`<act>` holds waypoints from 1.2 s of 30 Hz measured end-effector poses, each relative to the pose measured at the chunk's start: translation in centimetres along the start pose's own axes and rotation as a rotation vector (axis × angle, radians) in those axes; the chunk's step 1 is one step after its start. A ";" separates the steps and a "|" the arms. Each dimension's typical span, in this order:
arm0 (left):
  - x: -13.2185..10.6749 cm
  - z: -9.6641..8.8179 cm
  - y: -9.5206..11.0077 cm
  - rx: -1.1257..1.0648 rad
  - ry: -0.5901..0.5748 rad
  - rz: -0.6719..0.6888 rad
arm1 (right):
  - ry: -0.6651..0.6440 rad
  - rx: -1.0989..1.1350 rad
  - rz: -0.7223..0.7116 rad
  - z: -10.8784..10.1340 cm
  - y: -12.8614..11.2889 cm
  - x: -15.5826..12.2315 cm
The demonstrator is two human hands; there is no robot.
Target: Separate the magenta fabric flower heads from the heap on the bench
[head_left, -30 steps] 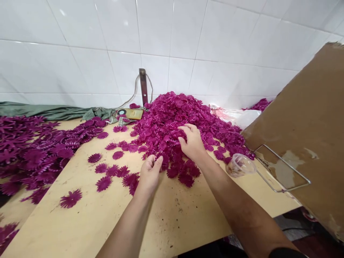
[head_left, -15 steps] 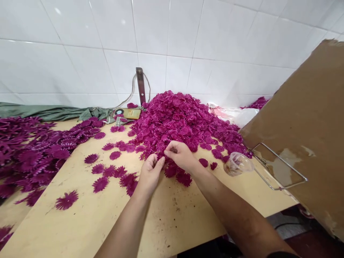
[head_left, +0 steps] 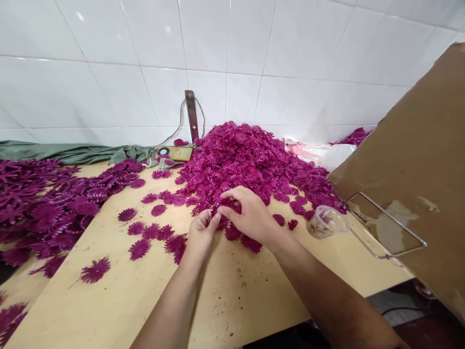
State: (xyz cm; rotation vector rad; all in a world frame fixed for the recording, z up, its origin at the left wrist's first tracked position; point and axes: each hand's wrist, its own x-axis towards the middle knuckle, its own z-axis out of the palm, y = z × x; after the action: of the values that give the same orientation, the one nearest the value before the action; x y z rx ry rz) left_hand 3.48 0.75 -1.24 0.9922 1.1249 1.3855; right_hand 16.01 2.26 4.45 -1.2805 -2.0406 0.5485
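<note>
My left hand is closed in a pinch, thumb against the bent fingers, on what looks like a purple artificial flower piece, mostly hidden by the fingers. Close against it is my right hand, its thumb tip at the left thumb and its forefinger lifted apart, leaving a gap. I see nothing held in that gap; its other fingers are hidden. Both hands are at the front edge of a large heap of purple flower pieces, thin rounds with fringed rims. A few loose flower pieces lie flat left of my left hand.
A clear plastic cup sits tilted at right, beside a bent wire frame and a leaning cardboard sheet. More purple pieces pile up at left. A yellow device lies by the tiled wall.
My right thumb and forefinger have parted, and the right hand has come lower against the left. The left hand keeps its pinch. The view has shifted slightly.
</note>
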 end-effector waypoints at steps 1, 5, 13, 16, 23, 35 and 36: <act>0.1 -0.2 -0.2 0.017 0.006 0.003 | -0.040 0.005 0.017 0.4 -0.2 -0.2; 0.6 -0.6 -0.7 0.090 0.010 -0.036 | -0.145 0.150 0.134 1.6 0.4 -0.2; 0.7 -0.6 -0.3 0.011 -0.054 -0.037 | -0.248 0.373 0.122 1.3 0.8 0.6; 0.4 -0.4 0.0 0.045 -0.073 -0.018 | -0.151 0.363 0.175 1.7 0.9 0.7; -0.1 -0.1 0.5 0.117 0.070 0.107 | 0.304 0.094 0.266 0.2 3.7 3.3; 0.4 -0.5 -0.1 -0.007 0.085 -0.034 | -0.217 0.286 0.127 0.8 -0.4 0.8; 0.4 -0.6 0.0 -0.026 0.079 -0.053 | -0.248 0.348 0.142 1.2 -0.4 0.8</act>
State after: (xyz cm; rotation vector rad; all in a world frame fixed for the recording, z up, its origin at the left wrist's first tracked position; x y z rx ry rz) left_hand 2.88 1.06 -1.40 0.8891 1.1803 1.4038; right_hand 14.62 2.81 4.13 -1.1963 -1.9431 1.1235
